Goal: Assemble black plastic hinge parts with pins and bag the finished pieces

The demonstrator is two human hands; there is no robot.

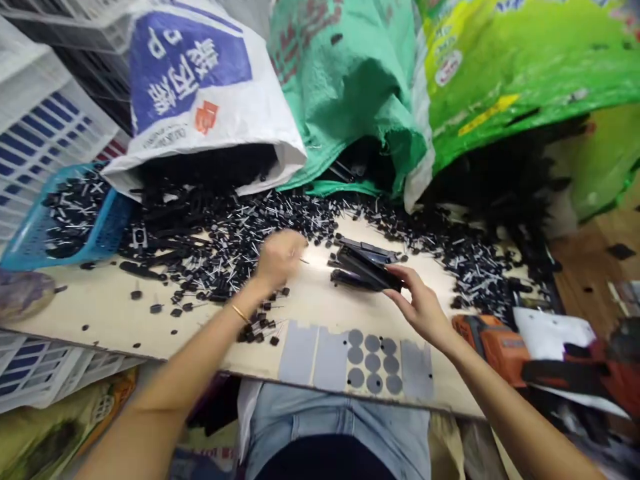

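Observation:
My right hand [423,308] grips the end of a long black plastic part [367,270] between thumb and fingers, holding it over the table. Beneath and beside it lie other glossy black pieces, among them a slim black strip [367,251]. My left hand [281,259] is blurred, its fingers pinched together beside the heap of small black pieces with metal pins [240,233]. Something thin shows at its fingertips, too small and smeared to name. A few more pinned pieces [263,328] lie near the left wrist.
Behind the heaps are a white sack [270,100], a green sack [345,87] and a bright green bag [530,80]. A blue basket [100,230] stands left, an orange power tool [493,340] right. Grey sheets [299,353] and grey discs [373,363] line the front edge.

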